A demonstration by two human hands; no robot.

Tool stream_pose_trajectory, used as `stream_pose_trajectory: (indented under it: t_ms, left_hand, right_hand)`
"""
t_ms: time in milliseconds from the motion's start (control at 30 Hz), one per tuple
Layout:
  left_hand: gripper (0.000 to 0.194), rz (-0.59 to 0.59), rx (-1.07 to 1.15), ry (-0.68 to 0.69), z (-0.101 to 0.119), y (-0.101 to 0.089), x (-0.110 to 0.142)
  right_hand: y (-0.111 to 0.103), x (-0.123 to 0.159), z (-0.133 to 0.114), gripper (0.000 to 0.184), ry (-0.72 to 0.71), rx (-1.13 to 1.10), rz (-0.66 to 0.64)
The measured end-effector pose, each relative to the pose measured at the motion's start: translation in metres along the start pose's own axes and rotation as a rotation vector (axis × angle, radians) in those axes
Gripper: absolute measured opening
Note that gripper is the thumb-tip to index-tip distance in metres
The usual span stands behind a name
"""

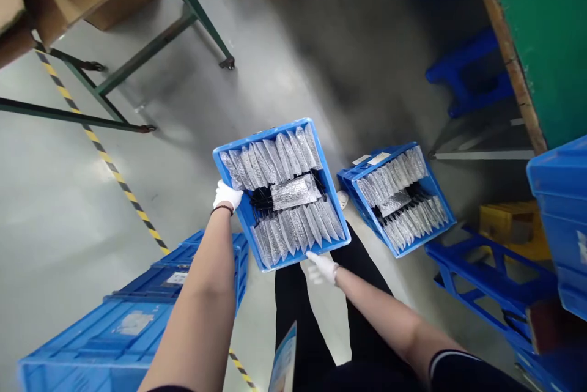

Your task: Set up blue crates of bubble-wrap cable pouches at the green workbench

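A blue plastic crate (pixel 280 263) is in front of my legs. Two rows of parts in bubble-wrap sleeves (pixel 300 227) stand in it, with black cables between them and one sleeve (pixel 296 191) lying flat across the middle. My left hand (pixel 228 195), in a white glove, is closed on the crate's left side, its fingertips hidden by the wall. At the near rim, my gloved right hand (pixel 323 268) grips the edge, with some fingers below it. A second blue crate (pixel 398 251) with similar sleeves sits to the right, apart from both hands.
Stacked blue crates (pixel 137 321) stand at lower left. A green-framed rack (pixel 197 19) with cardboard boxes is at upper left. On the right are a green-topped table (pixel 545 31), blue stools (pixel 472 74), a yellow stool (pixel 509 224) and another blue crate (pixel 559 214). Striped tape (pixel 114 175) crosses the floor.
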State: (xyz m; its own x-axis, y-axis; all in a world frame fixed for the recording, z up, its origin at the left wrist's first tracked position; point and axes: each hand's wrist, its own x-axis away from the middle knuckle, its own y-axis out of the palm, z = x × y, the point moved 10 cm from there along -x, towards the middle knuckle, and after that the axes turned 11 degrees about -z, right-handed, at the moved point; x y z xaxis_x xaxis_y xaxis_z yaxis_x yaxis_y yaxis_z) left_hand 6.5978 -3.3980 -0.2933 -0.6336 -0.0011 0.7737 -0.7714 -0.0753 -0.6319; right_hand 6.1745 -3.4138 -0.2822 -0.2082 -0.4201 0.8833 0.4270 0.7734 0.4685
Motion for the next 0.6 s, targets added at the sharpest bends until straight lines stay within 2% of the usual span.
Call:
stream_pose_trajectory:
  t_ms: [33, 67, 100, 133, 167, 200, 267, 300, 333, 367, 400, 467, 533, 600]
  left_hand:
    - [0.097, -0.012, 0.027, 0.029, 0.001, -0.003, -0.004]
    - [0.102, -0.015, 0.077, 0.080, 0.004, -0.007, -0.009]
    - [0.103, -0.007, 0.152, 0.155, 0.009, -0.014, -0.014]
    - [0.100, 0.007, 0.243, 0.251, 0.017, -0.021, -0.018]
    - [0.093, 0.024, 0.339, 0.354, 0.026, -0.030, -0.021]
    - [0.084, 0.038, 0.426, 0.452, 0.036, -0.038, -0.024]
    - [0.067, 0.054, 0.527, 0.575, 0.052, -0.048, -0.030]
    - [0.061, 0.074, 0.537, 0.592, 0.057, -0.052, -0.033]
    - [0.058, 0.101, 0.521, 0.594, 0.062, -0.056, -0.036]
    - [0.056, 0.135, 0.485, 0.594, 0.067, -0.060, -0.039]
    - [0.053, 0.168, 0.434, 0.603, 0.072, -0.064, -0.042]
    - [0.046, 0.215, 0.316, 0.655, 0.084, -0.070, -0.046]
    - [0.048, 0.238, 0.258, 0.742, 0.094, -0.072, -0.049]
    - [0.056, 0.305, 0.242, 0.769, 0.095, -0.075, -0.051]
  right_hand:
    - [-0.008, 0.014, -0.005, 0.045, 0.046, 0.038, -0.091]
    - [-0.019, 0.028, -0.020, 0.039, 0.056, 0.108, -0.163]
    - [-0.033, 0.041, -0.045, 0.039, 0.040, 0.149, -0.195]
    - [-0.052, 0.051, -0.084, 0.042, -0.042, 0.211, -0.162]
    - [-0.076, 0.065, -0.149, 0.048, -0.291, 0.388, 0.004]
    - [-0.093, 0.078, -0.207, 0.050, -0.445, 0.439, 0.121]
    - [-0.111, 0.091, -0.315, 0.049, -0.663, 0.511, 0.305]
    - [-0.110, 0.101, -0.370, 0.049, -0.817, 0.671, 0.462]
    - [-0.103, 0.104, -0.413, 0.052, -0.912, 0.838, 0.591]
    - [-0.094, 0.096, -0.444, 0.055, -0.929, 0.992, 0.667]
    - [-0.088, 0.082, -0.465, 0.059, -0.892, 1.110, 0.722]
    - [-0.079, 0.063, -0.486, 0.063, -0.902, 1.232, 0.811]
    - [-0.075, 0.054, -0.487, 0.078, -0.946, 1.299, 0.875]
    - [-0.076, 0.052, -0.481, 0.089, -0.953, 1.380, 0.921]
